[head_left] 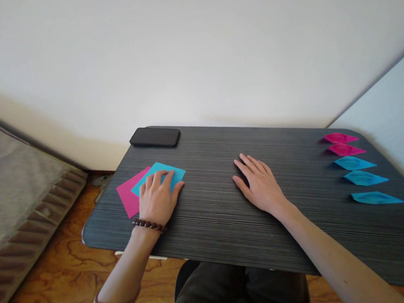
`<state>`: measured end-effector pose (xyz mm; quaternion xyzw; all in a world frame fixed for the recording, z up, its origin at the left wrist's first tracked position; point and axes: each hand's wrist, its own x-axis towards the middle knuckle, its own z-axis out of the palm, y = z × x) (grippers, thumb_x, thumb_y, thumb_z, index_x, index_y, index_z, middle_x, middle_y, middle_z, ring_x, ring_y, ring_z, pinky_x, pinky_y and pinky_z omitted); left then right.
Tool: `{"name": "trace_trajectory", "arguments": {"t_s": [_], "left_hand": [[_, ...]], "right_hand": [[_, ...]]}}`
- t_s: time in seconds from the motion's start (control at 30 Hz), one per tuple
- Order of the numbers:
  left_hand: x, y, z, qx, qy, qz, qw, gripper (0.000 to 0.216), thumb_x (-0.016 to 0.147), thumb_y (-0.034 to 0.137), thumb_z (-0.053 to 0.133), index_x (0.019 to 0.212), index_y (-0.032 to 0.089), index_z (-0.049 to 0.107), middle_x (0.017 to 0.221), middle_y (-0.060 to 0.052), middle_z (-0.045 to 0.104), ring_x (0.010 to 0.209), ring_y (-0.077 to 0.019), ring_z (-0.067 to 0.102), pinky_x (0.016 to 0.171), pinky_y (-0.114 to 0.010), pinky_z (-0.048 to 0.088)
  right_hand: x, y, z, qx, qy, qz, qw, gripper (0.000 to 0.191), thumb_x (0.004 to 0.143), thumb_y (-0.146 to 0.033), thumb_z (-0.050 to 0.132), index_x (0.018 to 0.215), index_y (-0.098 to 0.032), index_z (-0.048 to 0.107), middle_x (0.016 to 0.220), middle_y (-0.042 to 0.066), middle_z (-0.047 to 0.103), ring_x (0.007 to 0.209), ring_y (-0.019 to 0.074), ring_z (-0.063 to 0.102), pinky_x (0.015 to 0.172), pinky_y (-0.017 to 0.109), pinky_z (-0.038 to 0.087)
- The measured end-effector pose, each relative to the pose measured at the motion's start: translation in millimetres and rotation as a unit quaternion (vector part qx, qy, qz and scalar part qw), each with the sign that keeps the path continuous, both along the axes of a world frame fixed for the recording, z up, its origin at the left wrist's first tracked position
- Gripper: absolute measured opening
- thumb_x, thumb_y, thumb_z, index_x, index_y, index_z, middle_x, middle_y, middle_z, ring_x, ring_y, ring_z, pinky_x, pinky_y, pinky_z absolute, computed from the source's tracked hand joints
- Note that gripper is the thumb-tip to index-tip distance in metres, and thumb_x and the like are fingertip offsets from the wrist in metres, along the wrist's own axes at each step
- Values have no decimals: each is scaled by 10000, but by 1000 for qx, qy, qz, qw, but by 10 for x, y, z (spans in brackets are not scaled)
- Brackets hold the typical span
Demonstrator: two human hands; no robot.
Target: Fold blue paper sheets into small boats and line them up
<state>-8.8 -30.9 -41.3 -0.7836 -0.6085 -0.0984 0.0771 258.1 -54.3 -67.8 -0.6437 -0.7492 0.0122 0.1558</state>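
Note:
My left hand (158, 196) rests on a square sheet of blue paper (160, 167), its fingers bent over the sheet and spread a little. Partly under the blue sheet lies a pink sheet of paper (129, 196). Flat on the dark table (209, 209) is my right hand (259, 182), fingers stretched out, nothing under it that I can see. Along the table's right side runs a column of folded, pointed paper pieces: two pink ones, such as the front pink folded piece (347, 149), and several blue ones, such as the nearest blue folded piece (377, 198).
A black phone (155, 137) lies at the table's back left corner, close to the white wall (189, 50). Left of the table stands a grey couch or bed (19, 193) above a wooden floor (69, 266). A pale panel (396, 113) rises at the right.

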Motion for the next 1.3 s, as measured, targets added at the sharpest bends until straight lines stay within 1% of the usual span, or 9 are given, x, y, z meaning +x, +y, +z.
{"name": "trace_trajectory", "arguments": {"t_s": [0.23,0.43,0.53,0.67,0.83,0.9,1.03,1.17,1.3], "left_hand": [[99,1,76,-1,18,-15,1000,367,920,366,337,1165,206,559,1020,-103,606,987,-288,526,795,-410,453],[76,116,199,-26,69,-35,997,444,926,245,301,1355,356,334,1012,-70,612,817,-250,596,570,-320,454],[80,198,266,-59,126,-63,988,413,912,196,298,1276,318,448,987,-75,619,803,-250,611,564,-312,453],[93,230,344,-80,151,-65,983,343,919,290,296,1160,237,535,954,-84,636,809,-267,623,582,-321,465],[105,190,427,-120,164,-32,979,476,903,227,317,1378,228,290,834,-98,685,725,-288,649,592,-348,459],[119,176,437,-132,168,8,977,443,911,266,323,1350,211,360,800,-120,689,742,-312,652,601,-360,453],[126,153,412,-142,162,45,976,363,903,411,349,1066,255,634,835,-124,691,797,-328,648,625,-364,447],[96,99,369,-142,135,74,978,438,894,501,314,1007,274,670,817,-113,695,792,-311,649,632,-349,441],[64,15,347,-143,109,101,979,416,914,429,291,1087,275,636,895,-110,700,762,-299,653,627,-356,439]], "right_hand": [[-2,-3,0,4,1,0,1000,500,912,-444,311,1338,-202,408,1443,54,336,1332,254,278,1070,457,234],[5,-8,-7,2,-4,-2,1000,500,913,-437,311,1344,-200,401,1447,55,329,1338,250,265,1076,453,224],[11,-7,-16,0,-9,-3,1000,495,914,-431,314,1341,-199,406,1446,57,331,1338,252,267,1075,453,227],[7,-8,-14,3,-16,-3,1000,492,916,-429,309,1341,-198,403,1445,60,333,1337,247,270,1076,451,229],[-7,-11,2,1,-28,-9,1000,492,917,-423,318,1342,-189,400,1445,71,331,1339,237,265,1082,438,224],[-9,-11,8,0,-29,-8,1000,491,917,-422,318,1342,-191,400,1444,71,333,1340,237,265,1082,437,226],[-15,-10,17,0,-27,-4,1000,492,916,-426,318,1343,-196,398,1444,70,334,1338,241,269,1079,442,234],[-16,-13,20,-3,-26,-4,1000,501,916,-434,312,1347,-192,394,1446,71,329,1340,241,265,1082,442,228],[-1,-15,7,-5,-22,-4,1000,506,916,-437,312,1350,-189,390,1449,72,322,1342,243,260,1083,443,226]]}}
